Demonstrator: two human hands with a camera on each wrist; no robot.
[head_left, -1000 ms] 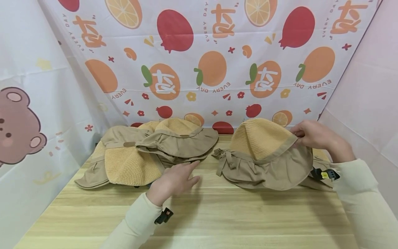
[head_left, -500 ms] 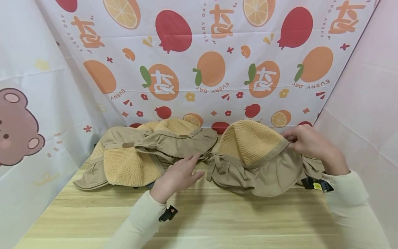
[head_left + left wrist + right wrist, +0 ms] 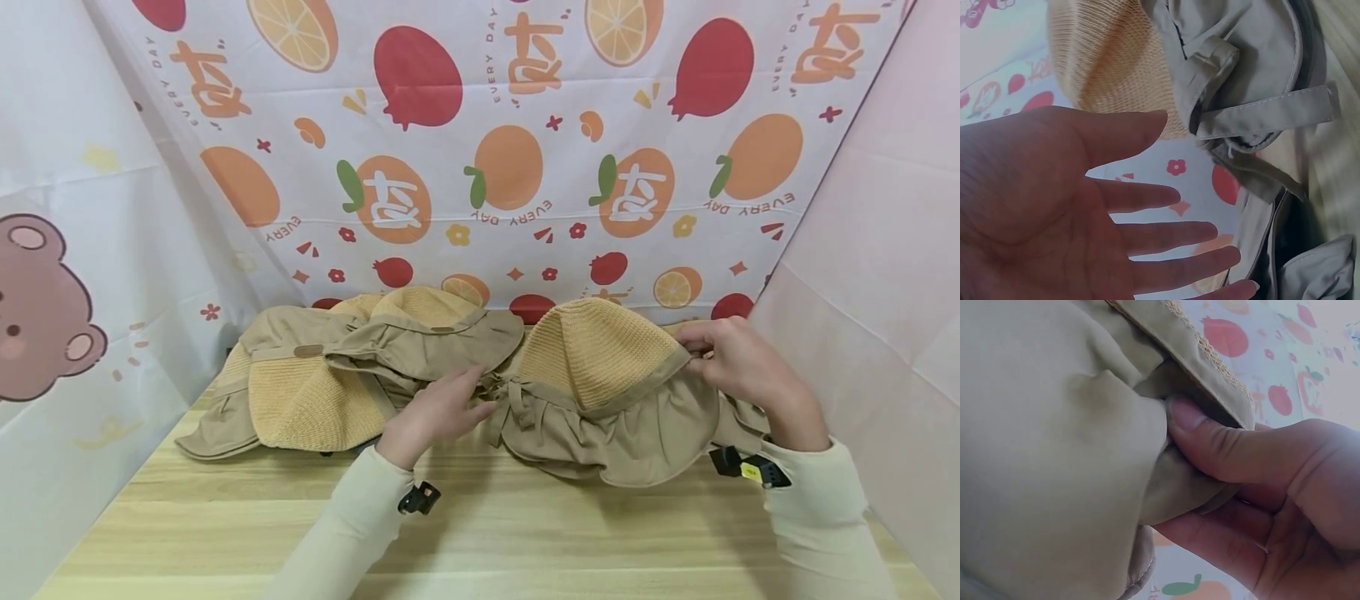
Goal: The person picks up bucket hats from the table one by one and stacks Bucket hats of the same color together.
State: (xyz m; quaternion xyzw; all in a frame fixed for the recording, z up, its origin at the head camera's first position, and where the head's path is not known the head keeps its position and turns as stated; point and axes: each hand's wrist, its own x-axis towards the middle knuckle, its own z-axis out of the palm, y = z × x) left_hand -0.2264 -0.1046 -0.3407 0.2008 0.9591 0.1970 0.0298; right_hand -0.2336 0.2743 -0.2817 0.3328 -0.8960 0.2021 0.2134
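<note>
A sun hat with a straw-coloured knit crown and a khaki fabric brim [image 3: 615, 442] is on the right side in the head view. My right hand [image 3: 738, 362] pinches it at the band on its right edge; the right wrist view shows the thumb [image 3: 1210, 440] pressed on the khaki cloth [image 3: 1054, 456]. Left of that hat, my left hand [image 3: 435, 412] is held with fingers spread and nothing in it. The left wrist view has its palm [image 3: 1035, 187] close to the hat's tie strap [image 3: 1266, 112].
Several similar hats lie heaped at the left, among them a front one with its knit crown [image 3: 315, 404] showing and one behind with a wide brim [image 3: 427, 350]. Part of another khaki brim [image 3: 742, 425] shows under my right hand. A fruit-print curtain [image 3: 510, 167] backs the wooden table [image 3: 525, 542].
My right hand has drawn the hat leftward and slightly toward me. My left hand has shifted a little to the right, nearer the hat's tie. The heaped hats stay put.
</note>
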